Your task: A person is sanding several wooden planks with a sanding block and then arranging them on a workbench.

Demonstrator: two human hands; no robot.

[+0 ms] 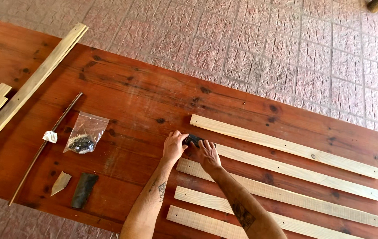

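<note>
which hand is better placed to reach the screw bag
Left, probably. The left hand lies on the bag's side of the table, with bare board between them. The right hand is farther off, beside the small black thing.

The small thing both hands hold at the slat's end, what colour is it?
Black, seen in the head view.

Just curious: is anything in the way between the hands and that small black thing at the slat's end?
Nothing visible. Both the left hand and right hand already touch the black thing at the slat end.

The head camera looks steeply down from above onto the wooden table (127, 93).
</note>
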